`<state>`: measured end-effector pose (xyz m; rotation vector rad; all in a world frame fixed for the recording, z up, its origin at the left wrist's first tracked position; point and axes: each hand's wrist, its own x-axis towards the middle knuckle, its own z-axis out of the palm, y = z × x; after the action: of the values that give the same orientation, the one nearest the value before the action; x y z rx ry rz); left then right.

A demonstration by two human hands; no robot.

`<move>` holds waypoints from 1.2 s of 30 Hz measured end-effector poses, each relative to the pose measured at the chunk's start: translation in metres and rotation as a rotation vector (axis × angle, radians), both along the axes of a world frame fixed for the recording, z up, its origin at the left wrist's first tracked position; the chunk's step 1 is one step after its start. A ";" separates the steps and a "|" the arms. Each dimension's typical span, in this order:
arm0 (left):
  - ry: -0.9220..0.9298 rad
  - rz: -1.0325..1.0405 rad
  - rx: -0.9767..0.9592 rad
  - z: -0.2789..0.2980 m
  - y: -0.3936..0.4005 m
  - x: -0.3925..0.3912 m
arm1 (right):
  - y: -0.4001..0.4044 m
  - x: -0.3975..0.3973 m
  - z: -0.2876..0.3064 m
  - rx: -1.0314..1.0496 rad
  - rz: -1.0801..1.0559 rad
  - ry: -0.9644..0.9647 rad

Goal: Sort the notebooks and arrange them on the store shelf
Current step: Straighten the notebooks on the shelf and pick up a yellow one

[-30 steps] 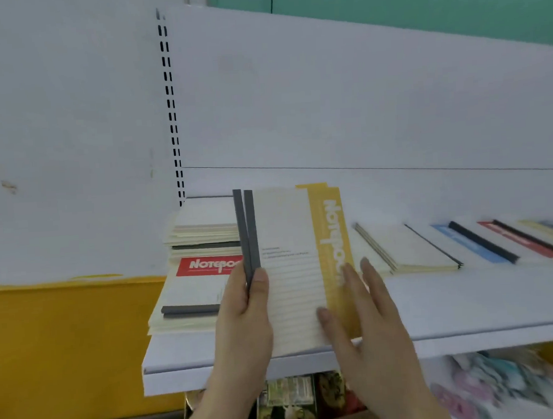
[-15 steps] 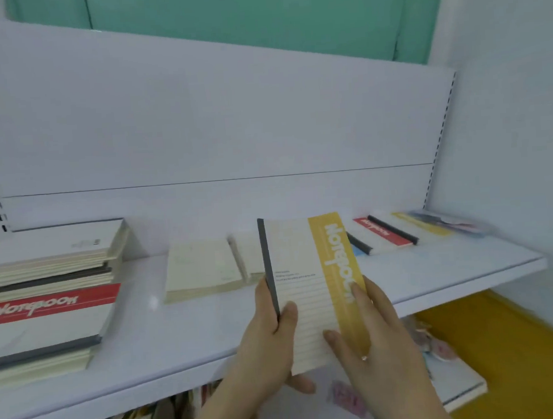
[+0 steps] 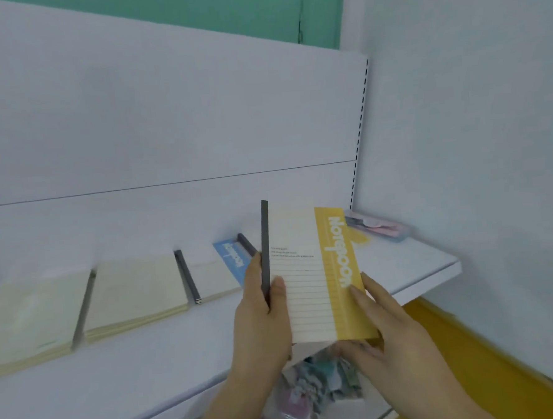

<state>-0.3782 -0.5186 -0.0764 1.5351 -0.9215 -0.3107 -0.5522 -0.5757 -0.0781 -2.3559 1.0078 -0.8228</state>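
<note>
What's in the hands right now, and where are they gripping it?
One yellow-banded notebook, held upright by both hands: the left hand pinches its dark spine edge, the right hand supports the lower yellow corner.

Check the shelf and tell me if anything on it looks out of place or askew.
One thing stands out: a pink and blue packet in the far right corner of the shelf, which is not a notebook. The cream notebooks and blue notebook lie flat in a row. The yellow notebook is held above the shelf.
</note>
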 end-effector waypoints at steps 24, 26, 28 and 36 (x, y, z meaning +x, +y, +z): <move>-0.955 -0.138 0.795 0.001 -0.256 0.028 | -0.332 0.010 0.007 -0.108 0.184 0.203; -0.968 -0.091 0.825 -0.003 -0.267 0.023 | -0.355 0.014 0.006 -0.119 0.250 0.256; -0.985 -0.042 0.873 -0.008 -0.274 0.019 | -0.374 0.020 0.002 -0.162 0.313 0.312; -0.998 0.021 0.991 -0.014 -0.282 0.021 | -0.411 0.035 -0.013 -0.248 0.477 0.465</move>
<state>-0.3571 -0.8009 -0.0906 2.7120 -1.6486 0.0841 -0.5173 -0.9864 -0.0915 -2.9108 0.4684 -0.2305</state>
